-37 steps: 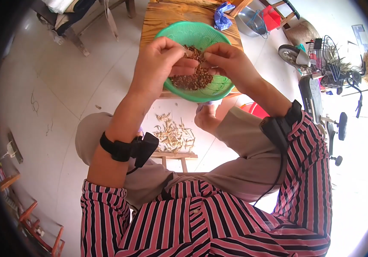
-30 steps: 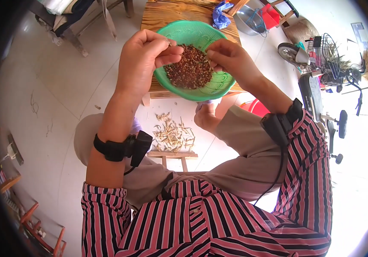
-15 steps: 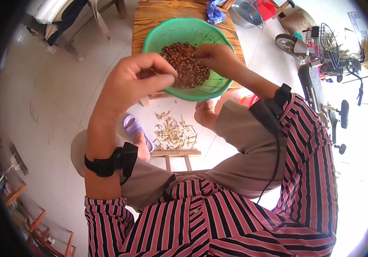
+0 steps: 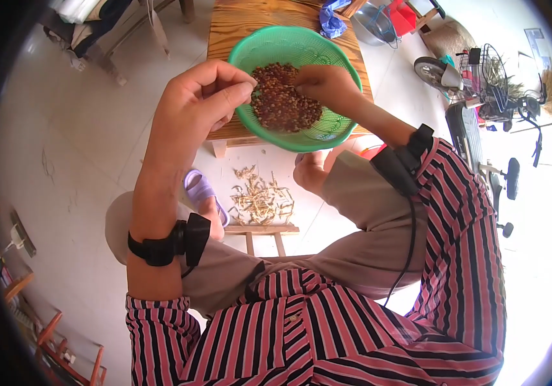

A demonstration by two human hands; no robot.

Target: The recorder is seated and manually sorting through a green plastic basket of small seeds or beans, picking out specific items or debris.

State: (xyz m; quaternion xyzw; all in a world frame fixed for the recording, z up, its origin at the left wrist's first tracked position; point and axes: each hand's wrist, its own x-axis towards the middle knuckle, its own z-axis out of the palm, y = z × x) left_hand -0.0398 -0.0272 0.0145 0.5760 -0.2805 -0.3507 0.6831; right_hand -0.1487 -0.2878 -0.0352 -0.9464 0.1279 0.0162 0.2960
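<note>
A green mesh bowl (image 4: 327,132) sits at the near edge of a wooden table (image 4: 237,26) and holds a heap of small reddish-brown dried pods (image 4: 282,103). My right hand (image 4: 324,83) reaches into the bowl with fingertips pinched in the heap. My left hand (image 4: 202,96) hovers at the bowl's left rim with fingers curled and thumb pressed to them; whether it holds a pod is hidden. Both wrists carry black strapped devices.
A pile of pale stems (image 4: 260,199) lies on the tiled floor by a purple sandal (image 4: 202,193). A metal bowl (image 4: 372,19) and blue cloth (image 4: 331,22) rest at the table's far end. A scooter (image 4: 475,109) stands at right, with wooden furniture at left.
My hands were together over the bowl, then separated. My left hand drew back to the left rim, and my right hand dipped down into the pods.
</note>
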